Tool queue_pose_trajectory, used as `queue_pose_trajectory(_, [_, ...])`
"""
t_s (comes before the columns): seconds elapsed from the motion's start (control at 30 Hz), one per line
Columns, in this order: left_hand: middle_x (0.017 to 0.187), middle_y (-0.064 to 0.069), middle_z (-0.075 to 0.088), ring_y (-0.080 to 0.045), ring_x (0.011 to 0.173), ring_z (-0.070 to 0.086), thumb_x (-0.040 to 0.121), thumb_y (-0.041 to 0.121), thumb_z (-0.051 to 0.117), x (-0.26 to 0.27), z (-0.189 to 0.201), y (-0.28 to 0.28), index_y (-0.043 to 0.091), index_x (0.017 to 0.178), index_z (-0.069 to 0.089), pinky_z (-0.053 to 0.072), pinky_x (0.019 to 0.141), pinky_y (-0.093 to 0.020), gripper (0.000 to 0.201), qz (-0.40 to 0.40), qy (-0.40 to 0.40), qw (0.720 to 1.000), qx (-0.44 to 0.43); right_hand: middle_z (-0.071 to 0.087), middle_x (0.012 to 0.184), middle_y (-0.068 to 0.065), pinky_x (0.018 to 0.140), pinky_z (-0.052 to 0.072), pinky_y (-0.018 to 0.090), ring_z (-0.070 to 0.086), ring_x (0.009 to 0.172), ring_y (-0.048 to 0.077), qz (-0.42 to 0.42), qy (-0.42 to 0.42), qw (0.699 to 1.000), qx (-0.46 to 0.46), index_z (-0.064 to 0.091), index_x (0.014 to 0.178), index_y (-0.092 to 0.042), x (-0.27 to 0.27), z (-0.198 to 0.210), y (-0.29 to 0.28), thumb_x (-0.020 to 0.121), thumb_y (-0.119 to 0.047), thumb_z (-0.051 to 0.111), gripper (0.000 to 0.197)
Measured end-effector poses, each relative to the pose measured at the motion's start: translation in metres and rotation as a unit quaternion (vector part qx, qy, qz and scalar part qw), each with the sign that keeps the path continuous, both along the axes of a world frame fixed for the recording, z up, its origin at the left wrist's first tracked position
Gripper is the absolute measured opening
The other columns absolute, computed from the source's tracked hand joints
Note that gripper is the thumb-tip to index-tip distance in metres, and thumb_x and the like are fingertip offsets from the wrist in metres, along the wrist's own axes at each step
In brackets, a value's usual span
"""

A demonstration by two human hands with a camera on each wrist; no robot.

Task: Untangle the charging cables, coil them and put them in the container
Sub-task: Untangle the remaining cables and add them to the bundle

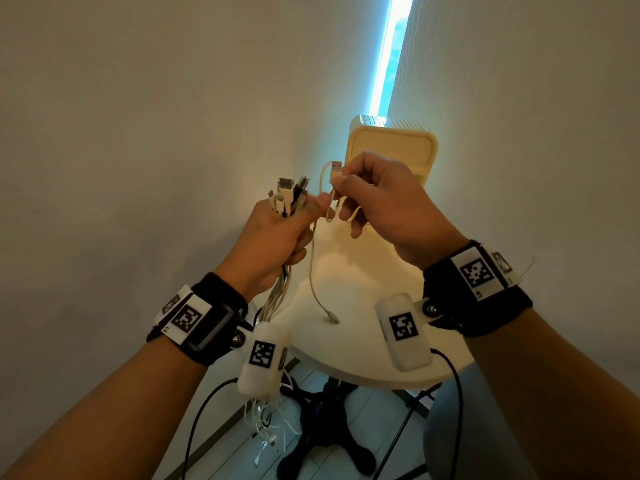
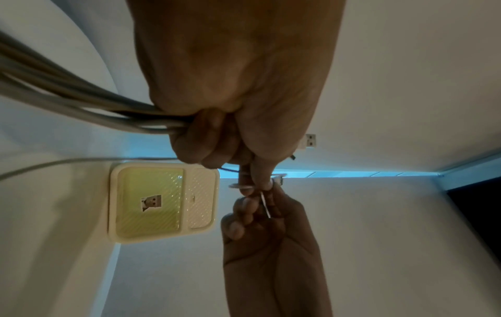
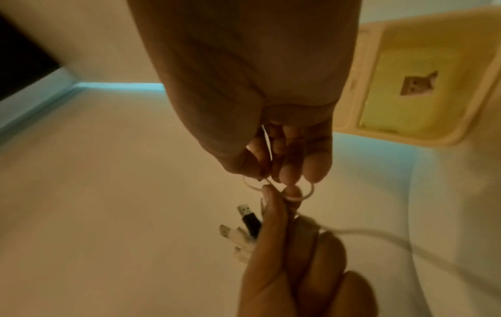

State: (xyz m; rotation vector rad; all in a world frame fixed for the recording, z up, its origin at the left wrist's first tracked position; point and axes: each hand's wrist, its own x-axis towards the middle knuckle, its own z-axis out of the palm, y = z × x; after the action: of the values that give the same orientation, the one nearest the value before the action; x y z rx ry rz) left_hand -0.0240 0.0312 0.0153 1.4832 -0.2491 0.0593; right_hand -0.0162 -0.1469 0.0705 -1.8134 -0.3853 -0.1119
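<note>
Honestly there's nothing readable anywhere here, no words, brand names or numbers. The only sign-like stuff is the black-and-white square code markers: one on each wristband (image 1: 187,318) (image 1: 478,271) and one on each white pod (image 1: 262,353) (image 1: 403,325) hanging off the wrists. There's a tiny mark beside the left band's marker, too small to make out. The sticker (image 2: 151,202) inside the container (image 2: 202,229) shows a picture, no legible lettering.
</note>
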Motion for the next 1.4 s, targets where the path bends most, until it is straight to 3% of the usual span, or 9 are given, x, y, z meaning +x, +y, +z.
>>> queue_pose_trajectory(0.13, [0.056,0.002,0.029,-0.014,0.048,0.021,0.107,0.022,0.059,0.004,-0.003,0.010,0.004,0.088,0.067,0.018,0.045,-0.026,0.028,0.052,0.081,0.995,-0.024,0.075,0.092,0.014,0.047,0.047,0.035,0.063,0.063,0.027,0.014,0.012,1.000,0.003,0.059,0.096,-0.005,0.000,0.006,-0.009,0.104,-0.012,0.056,0.010])
queue_pose_trajectory(0.23, [0.058,0.002,0.029,-0.014,0.049,0.022,0.103,0.016,0.062,0.008,-0.012,0.017,0.003,0.088,0.068,0.018,0.043,-0.026,0.020,0.063,0.145,0.987,0.020,0.073,0.089,0.016,0.047,0.045,0.034,0.061,0.062,0.028,-0.008,-0.025,0.995,0.101,0.055,0.095,-0.007,0.000,0.015,-0.013,0.105,-0.011,0.055,0.011])
queue_pose_trajectory(0.33, [0.062,0.002,0.029,-0.011,0.046,0.025,0.096,0.010,0.072,0.010,-0.020,0.020,0.016,0.082,0.053,0.022,0.041,-0.025,0.025,0.048,0.185,0.981,0.047,0.071,0.085,0.014,0.049,0.048,0.036,0.060,0.062,0.027,-0.058,-0.082,0.979,0.176,0.053,0.097,-0.008,0.006,0.024,-0.017,0.105,-0.011,0.055,0.008])
queue_pose_trajectory(0.5, [0.062,0.001,0.038,-0.012,0.047,0.029,0.090,0.005,0.080,0.016,-0.015,0.027,0.010,0.099,0.063,0.026,0.039,-0.022,0.020,0.120,0.136,0.983,0.032,0.069,0.072,0.009,0.045,0.045,0.033,0.055,0.048,0.022,-0.115,-0.059,0.991,-0.025,0.052,0.103,-0.008,0.015,0.014,-0.022,0.105,-0.020,0.053,0.012])
queue_pose_trajectory(0.63, [0.059,0.002,0.035,-0.013,0.046,0.026,0.092,0.010,0.081,0.017,-0.002,0.035,0.011,0.091,0.063,0.023,0.041,-0.022,0.018,0.116,0.082,0.990,0.019,0.066,0.080,0.000,0.067,0.058,0.047,0.069,0.071,0.025,-0.215,-0.139,0.928,-0.270,0.050,0.108,-0.017,0.025,0.001,-0.030,0.108,-0.036,0.046,0.019])
queue_pose_trajectory(0.73, [0.056,0.003,0.030,-0.012,0.044,0.022,0.101,0.023,0.072,0.014,0.005,0.035,0.008,0.093,0.064,0.021,0.041,-0.022,0.019,0.109,0.054,0.993,-0.010,0.065,0.083,0.001,0.071,0.058,0.051,0.067,0.075,0.030,-0.225,-0.154,0.903,-0.331,0.052,0.109,-0.015,0.026,0.007,-0.034,0.108,-0.036,0.046,0.021])
queue_pose_trajectory(0.9, [0.056,0.004,0.025,-0.012,0.046,0.019,0.109,0.038,0.057,0.008,0.012,0.020,0.017,0.076,0.051,0.019,0.042,-0.022,0.039,0.065,0.060,0.995,-0.039,0.069,0.082,0.013,0.044,0.054,0.036,0.063,0.047,0.023,-0.058,0.000,0.984,-0.169,0.058,0.098,-0.004,0.006,0.012,-0.007,0.103,-0.024,0.060,0.021])
queue_pose_trajectory(1.2, [0.061,0.000,0.032,-0.012,0.048,0.027,0.088,0.048,0.082,0.003,0.003,0.008,0.019,0.080,0.046,0.027,0.043,-0.023,0.047,0.010,0.014,0.999,-0.034,0.072,0.089,0.030,0.063,0.064,0.057,0.073,0.065,0.039,0.063,0.116,0.991,-0.003,0.058,0.114,0.007,-0.008,-0.001,0.021,0.106,-0.015,0.061,0.023])
queue_pose_trajectory(1.4, [0.061,0.000,0.049,-0.008,0.046,0.038,0.083,0.030,0.081,0.002,0.003,0.015,-0.013,0.108,0.060,0.032,0.043,-0.022,0.054,-0.042,-0.023,0.999,0.021,0.074,0.095,0.028,0.063,0.066,0.049,0.072,0.072,0.043,0.070,0.125,0.988,0.057,0.060,0.107,0.011,-0.006,-0.001,0.019,0.099,-0.008,0.070,0.023])
